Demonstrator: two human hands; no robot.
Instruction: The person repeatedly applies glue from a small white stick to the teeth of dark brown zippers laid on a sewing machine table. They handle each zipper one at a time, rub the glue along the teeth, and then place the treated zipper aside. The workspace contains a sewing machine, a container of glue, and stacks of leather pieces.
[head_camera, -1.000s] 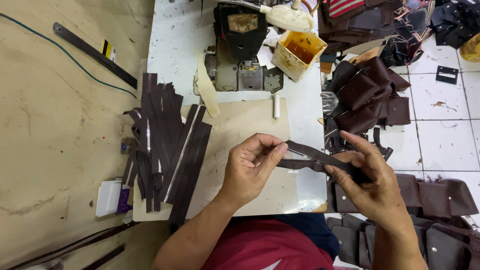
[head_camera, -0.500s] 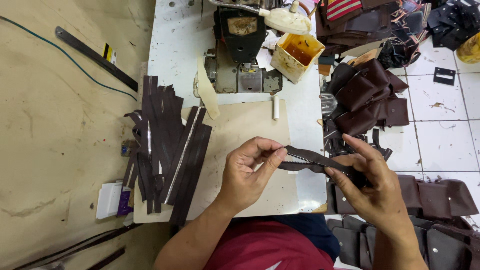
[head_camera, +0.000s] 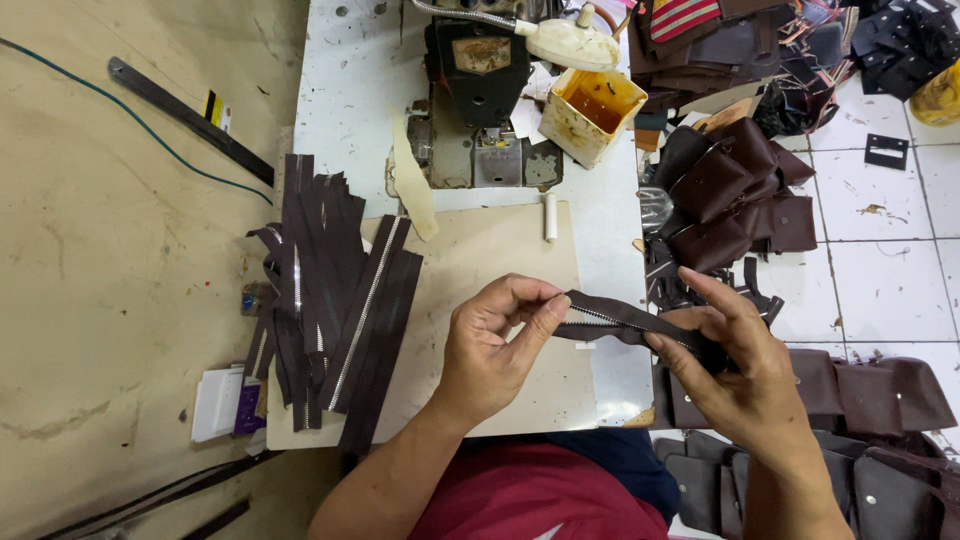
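White and scuffed, the worktable (head_camera: 350, 80) runs up the middle of the head view, with tan floor (head_camera: 100, 300) at nine o'clock and white tiles (head_camera: 880, 270) at three o'clock. A beige board (head_camera: 480, 280) lies on the table's near end. Both hands meet just above its near right corner, holding a short brown zipper (head_camera: 625, 322) stretched between them. The left hand (head_camera: 495, 345) pinches the zipper's left end, thumb and fingertips closed tight on it where the metal teeth show. The right hand (head_camera: 735, 375) grips the other end, fingers curled around the tape with the forefinger lifted. The zipper hangs just above the board's right edge, at about four o'clock from the board's centre. At nine o'clock from the left hand, a heap of long brown zipper strips (head_camera: 330, 300) lies across the board's left edge, some spilling over the table side. At twelve o'clock stands a dark sewing machine (head_camera: 485, 95), with a stained yellow tub (head_camera: 590, 110) just to its right and a small white tube (head_camera: 550, 215) on the board below it. At two o'clock, dark brown leather pouches (head_camera: 730, 190) are piled beside the table, and more brown pieces (head_camera: 860, 400) lie under the right wrist. A red shirt (head_camera: 530, 500) fills six o'clock.
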